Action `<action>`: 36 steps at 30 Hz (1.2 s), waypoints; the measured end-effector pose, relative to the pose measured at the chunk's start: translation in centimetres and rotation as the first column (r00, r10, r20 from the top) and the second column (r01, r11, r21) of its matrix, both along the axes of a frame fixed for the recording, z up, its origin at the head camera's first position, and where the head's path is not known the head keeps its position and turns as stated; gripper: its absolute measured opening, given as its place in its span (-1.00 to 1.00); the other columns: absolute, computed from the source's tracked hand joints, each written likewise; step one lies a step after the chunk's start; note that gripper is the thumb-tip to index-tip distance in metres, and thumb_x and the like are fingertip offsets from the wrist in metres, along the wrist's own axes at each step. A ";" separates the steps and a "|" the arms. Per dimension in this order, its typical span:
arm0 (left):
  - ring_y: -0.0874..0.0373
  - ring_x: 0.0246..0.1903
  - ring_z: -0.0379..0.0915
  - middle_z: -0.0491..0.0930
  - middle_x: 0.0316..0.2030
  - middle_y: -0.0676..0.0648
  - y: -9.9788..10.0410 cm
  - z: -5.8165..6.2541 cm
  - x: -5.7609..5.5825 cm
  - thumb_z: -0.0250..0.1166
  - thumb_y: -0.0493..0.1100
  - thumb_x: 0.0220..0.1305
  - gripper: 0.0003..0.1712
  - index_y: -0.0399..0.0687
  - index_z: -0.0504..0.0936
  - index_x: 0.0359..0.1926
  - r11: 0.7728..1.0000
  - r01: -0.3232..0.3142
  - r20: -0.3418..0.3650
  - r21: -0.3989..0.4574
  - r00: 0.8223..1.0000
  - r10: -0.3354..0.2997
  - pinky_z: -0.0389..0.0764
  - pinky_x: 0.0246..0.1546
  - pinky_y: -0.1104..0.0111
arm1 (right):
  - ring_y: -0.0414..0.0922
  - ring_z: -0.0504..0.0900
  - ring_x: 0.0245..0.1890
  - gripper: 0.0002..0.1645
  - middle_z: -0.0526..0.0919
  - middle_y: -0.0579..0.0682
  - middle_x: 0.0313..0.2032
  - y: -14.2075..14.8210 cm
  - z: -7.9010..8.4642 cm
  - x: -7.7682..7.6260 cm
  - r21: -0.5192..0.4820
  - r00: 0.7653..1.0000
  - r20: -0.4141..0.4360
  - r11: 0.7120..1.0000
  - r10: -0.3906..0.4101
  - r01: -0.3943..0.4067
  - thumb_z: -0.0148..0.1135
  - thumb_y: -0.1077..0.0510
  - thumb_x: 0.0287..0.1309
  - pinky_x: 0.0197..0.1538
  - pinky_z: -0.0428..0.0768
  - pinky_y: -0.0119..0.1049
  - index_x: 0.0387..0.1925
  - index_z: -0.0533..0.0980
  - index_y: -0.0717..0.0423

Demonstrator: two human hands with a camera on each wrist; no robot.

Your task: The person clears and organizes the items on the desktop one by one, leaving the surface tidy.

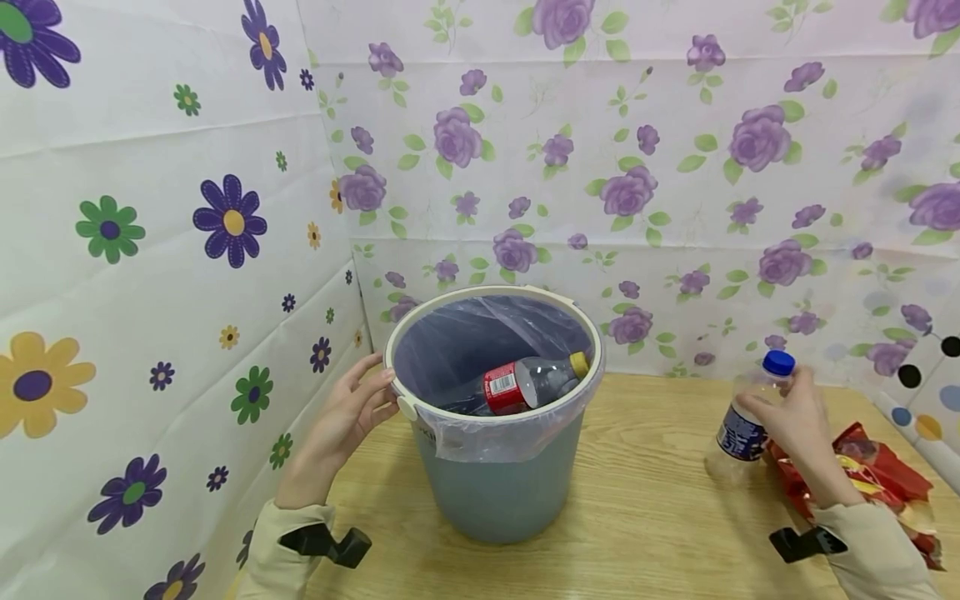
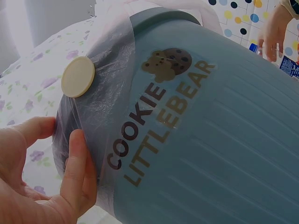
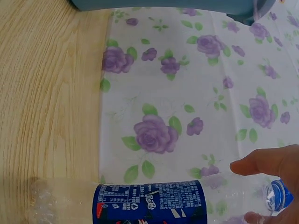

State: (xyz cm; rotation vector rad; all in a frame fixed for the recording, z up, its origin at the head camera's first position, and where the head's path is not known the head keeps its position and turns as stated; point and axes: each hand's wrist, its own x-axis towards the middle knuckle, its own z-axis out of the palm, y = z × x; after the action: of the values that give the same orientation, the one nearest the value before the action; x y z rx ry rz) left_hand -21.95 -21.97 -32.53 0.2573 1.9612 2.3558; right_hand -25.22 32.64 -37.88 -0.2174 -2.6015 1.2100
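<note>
On the left of the table stands a blue-grey trash bin (image 1: 498,492) with a cream rim and a clear liner folded over it. My left hand (image 1: 341,429) holds the bin's rim on its left side, thumb and fingers about the edge in the left wrist view. Inside the bin lies a tilted bottle (image 1: 504,388) with a red label and yellow cap. With my right hand (image 1: 791,425) I grip a clear plastic bottle (image 3: 149,203) near its neck; it has a dark blue label and blue cap, and is upright in the head view.
Red crumpled snack packaging (image 1: 892,479) lies on the wooden table (image 1: 637,500), right beside my right hand. Flower-patterned sheeting (image 1: 525,167) hangs behind the table and along the left side; dotted sheeting borders the right.
</note>
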 end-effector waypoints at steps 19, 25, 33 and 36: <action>0.36 -0.38 0.51 0.56 -0.37 0.14 0.1 0.2 0.1 0.06 -0.19 0.38 -0.25 -0.24 -0.07 0.45 1.000 0.011 0.003 0.007 1.000 -0.011 0.64 -0.23 0.53 | 0.47 0.26 0.20 0.01 0.23 0.56 0.22 -1.2 1.2 1.0 0.039 0.993 -0.118 0.999 0.002 0.002 0.22 -0.14 0.22 0.04 0.36 0.44 0.38 -0.02 0.40; 0.37 -0.37 0.52 0.56 -0.36 0.14 0.0 0.2 0.2 0.07 -0.17 0.38 -0.22 -0.25 -0.11 0.46 1.000 0.015 0.008 0.006 1.000 -0.015 0.64 -0.21 0.54 | 0.42 0.31 0.18 -0.10 0.30 0.51 0.20 -2.3 1.9 1.5 0.020 0.973 -0.228 0.999 -0.034 0.040 0.27 -0.04 0.19 0.05 0.38 0.42 0.32 0.07 0.37; 0.37 -0.36 0.52 0.56 -0.34 0.14 -0.1 0.3 0.2 0.06 -0.17 0.37 -0.20 -0.25 -0.14 0.47 1.000 0.017 0.012 -0.005 1.000 -0.017 0.64 -0.20 0.54 | 0.33 0.37 0.21 -0.14 0.35 0.32 0.24 -3.6 3.2 1.7 -0.059 0.943 -0.321 0.996 -0.085 0.069 0.31 0.00 0.16 0.16 0.44 0.24 0.36 0.11 0.12; 0.37 -0.36 0.52 0.56 -0.33 0.13 -0.1 0.3 0.2 0.06 -0.17 0.38 -0.21 -0.25 -0.13 0.47 1.000 0.015 0.011 -0.007 1.000 -0.015 0.63 -0.21 0.54 | 0.22 0.42 0.17 -0.15 0.41 0.24 0.21 -4.1 3.4 1.8 -0.061 0.929 -0.355 0.994 -0.108 0.092 0.34 0.03 0.14 0.11 0.52 -0.25 0.37 0.14 -0.03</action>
State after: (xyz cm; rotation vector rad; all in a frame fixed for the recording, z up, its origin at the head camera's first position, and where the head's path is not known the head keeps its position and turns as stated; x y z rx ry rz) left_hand -21.74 -22.05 -32.27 0.2570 1.9547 2.3358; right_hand -23.42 28.54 -34.43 -0.1218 -2.2249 1.1500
